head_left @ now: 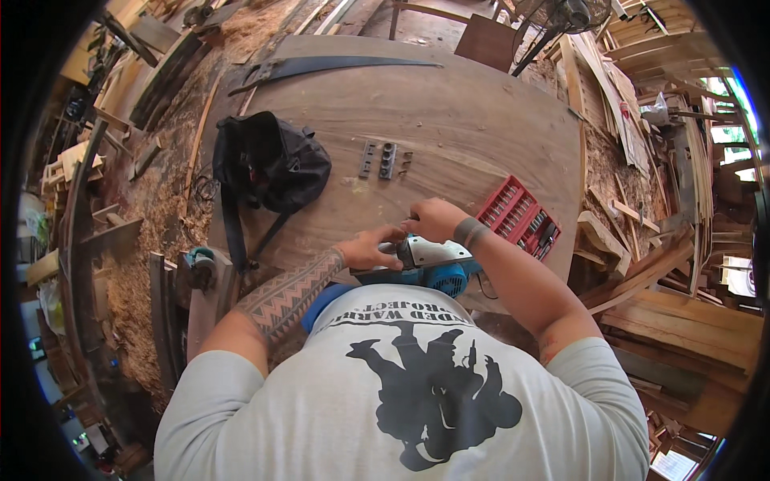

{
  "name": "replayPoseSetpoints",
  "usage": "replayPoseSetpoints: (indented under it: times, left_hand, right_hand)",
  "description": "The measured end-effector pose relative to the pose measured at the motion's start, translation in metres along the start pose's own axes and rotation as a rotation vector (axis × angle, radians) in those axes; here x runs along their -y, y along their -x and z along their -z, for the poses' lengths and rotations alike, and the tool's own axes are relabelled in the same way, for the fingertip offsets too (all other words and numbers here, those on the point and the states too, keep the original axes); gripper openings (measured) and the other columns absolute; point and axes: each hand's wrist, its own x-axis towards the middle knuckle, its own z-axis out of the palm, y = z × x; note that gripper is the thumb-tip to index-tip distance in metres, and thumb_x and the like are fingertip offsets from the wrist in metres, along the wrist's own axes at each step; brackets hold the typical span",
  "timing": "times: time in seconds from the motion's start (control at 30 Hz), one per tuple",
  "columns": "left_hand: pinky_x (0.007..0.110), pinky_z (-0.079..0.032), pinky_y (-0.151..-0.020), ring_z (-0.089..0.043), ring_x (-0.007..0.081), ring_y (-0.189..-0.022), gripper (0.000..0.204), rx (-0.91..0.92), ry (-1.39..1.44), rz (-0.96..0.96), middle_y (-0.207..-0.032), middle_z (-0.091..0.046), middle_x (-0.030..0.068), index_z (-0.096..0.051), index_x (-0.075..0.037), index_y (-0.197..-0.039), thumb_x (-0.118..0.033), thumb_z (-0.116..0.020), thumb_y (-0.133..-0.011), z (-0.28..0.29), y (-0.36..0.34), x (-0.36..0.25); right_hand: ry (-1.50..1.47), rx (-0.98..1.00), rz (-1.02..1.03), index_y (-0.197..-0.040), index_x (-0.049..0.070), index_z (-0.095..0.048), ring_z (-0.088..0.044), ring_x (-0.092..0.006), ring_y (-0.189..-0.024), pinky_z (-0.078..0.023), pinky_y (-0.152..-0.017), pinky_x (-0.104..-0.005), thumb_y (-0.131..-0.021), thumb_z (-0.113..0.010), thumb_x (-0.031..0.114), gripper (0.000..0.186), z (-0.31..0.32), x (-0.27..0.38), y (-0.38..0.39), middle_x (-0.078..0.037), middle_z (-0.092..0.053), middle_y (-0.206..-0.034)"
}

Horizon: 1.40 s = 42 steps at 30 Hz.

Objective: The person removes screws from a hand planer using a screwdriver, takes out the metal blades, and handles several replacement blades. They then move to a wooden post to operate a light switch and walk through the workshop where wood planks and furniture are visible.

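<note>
Blue power tool [446, 279] sits just below both grips: left grip [373, 248] touching its end, right grip [435, 219] curled above; whether either clenches, I cannot tell. Red case [511, 200] rightward; nearer, pale shirt [321, 401] bears dark lettering [385, 307].

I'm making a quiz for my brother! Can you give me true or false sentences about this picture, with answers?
1. The black bag and the red box are on the table. True.
2. The red box is shut. False: it is open.
3. The left hand and right hand are at the blue tool. True.
4. The black bag is right of the red box. False: it's to the left.
5. The saw is farther away than the black bag. True.
</note>
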Motion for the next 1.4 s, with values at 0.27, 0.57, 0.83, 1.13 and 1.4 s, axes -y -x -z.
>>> replayPoseSetpoints:
  times: [0.27,0.57,0.83,1.13,1.4]
  left_hand:
    - [0.04,-0.04,-0.118,-0.056,0.0304,-0.138,0.084,0.048,0.023,0.011,-0.145,-0.06,0.0207,-0.051,-0.003,-0.148,-0.04,-0.087,-0.081,0.006,0.005,-0.012]
    - [0.036,-0.042,-0.114,-0.057,0.0204,-0.131,0.064,0.017,0.132,0.024,-0.141,-0.063,0.0125,-0.054,-0.001,-0.146,-0.033,-0.076,-0.096,-0.003,-0.005,0.015]
    - [0.035,-0.054,-0.093,-0.068,0.015,-0.103,0.034,-0.247,0.088,0.067,-0.113,-0.077,0.0107,-0.072,-0.01,-0.128,-0.031,-0.07,-0.101,-0.025,-0.02,0.029]
    - [0.043,-0.054,-0.095,-0.072,0.0298,-0.109,0.037,-0.172,-0.088,0.149,-0.115,-0.076,0.0144,-0.073,-0.021,-0.127,-0.046,-0.061,-0.103,-0.018,-0.005,-0.006]
    - [0.046,-0.049,-0.106,-0.064,0.0369,-0.125,0.065,0.059,-0.318,0.126,-0.134,-0.068,0.0188,-0.064,-0.014,-0.138,-0.061,-0.064,-0.094,0.003,0.024,-0.093]
  right_hand:
    - [0.047,0.032,0.129,-0.104,0.0,-0.075,-0.069,-0.0428,-0.105,-0.054,-0.091,-0.0492,-0.094,-0.068,0.044,0.046,0.001,0.013,0.007,-0.023,-0.074,-0.108]
    - [-0.136,0.175,0.25,-0.117,0.007,-0.075,-0.069,-0.0408,-0.104,-0.053,-0.093,-0.0472,-0.094,-0.07,0.042,0.042,0.014,-0.019,-0.012,-0.023,-0.073,-0.109]
    - [0.298,0.081,-0.031,-0.094,0.004,-0.08,-0.073,-0.0438,-0.095,-0.058,-0.085,-0.0522,-0.089,-0.064,0.033,0.033,-0.007,0.033,-0.013,-0.024,-0.075,-0.098]
    - [0.129,0.139,0.154,-0.106,0.004,-0.073,-0.07,-0.044,-0.1,-0.054,-0.086,-0.0528,-0.098,-0.06,0.047,0.045,0.014,0.017,-0.009,-0.023,-0.075,-0.102]
    - [0.265,-0.075,-0.012,-0.09,0.009,-0.079,-0.074,-0.0407,-0.086,-0.059,-0.075,-0.0532,-0.101,-0.05,0.047,0.049,-0.013,0.05,0.008,-0.021,-0.076,-0.092]
